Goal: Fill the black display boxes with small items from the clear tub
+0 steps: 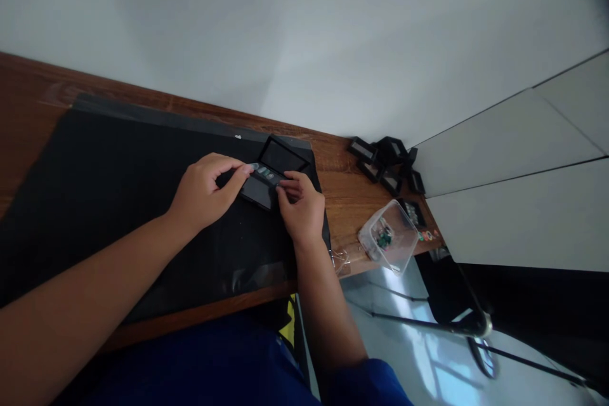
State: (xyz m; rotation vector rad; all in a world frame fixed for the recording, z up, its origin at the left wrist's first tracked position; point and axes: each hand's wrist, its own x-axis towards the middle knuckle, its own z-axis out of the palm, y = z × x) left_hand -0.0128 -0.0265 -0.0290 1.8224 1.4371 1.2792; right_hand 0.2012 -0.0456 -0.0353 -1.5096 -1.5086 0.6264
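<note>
On the black mat lies a small open black case (257, 193), its lid (281, 156) raised at the back. Inside is a row of small pieces (267, 173), greenish and pale; their kind is too small to tell. My left hand (209, 189) reaches in from the left, thumb and forefinger pinched on a small pale piece (254, 166) at the row's left end. At the case's right end, my right hand (303, 204) has its thumb and curled fingers closed on the edge. The fingers cover that corner of the case.
The black mat (118, 184) covers much of the wooden table (333, 158). To the right, a clear plastic tub (402, 235) holds small green and pale items. Several black cases (391, 151) are piled by the wall. A metal-framed chair (428, 327) stands beyond the table edge.
</note>
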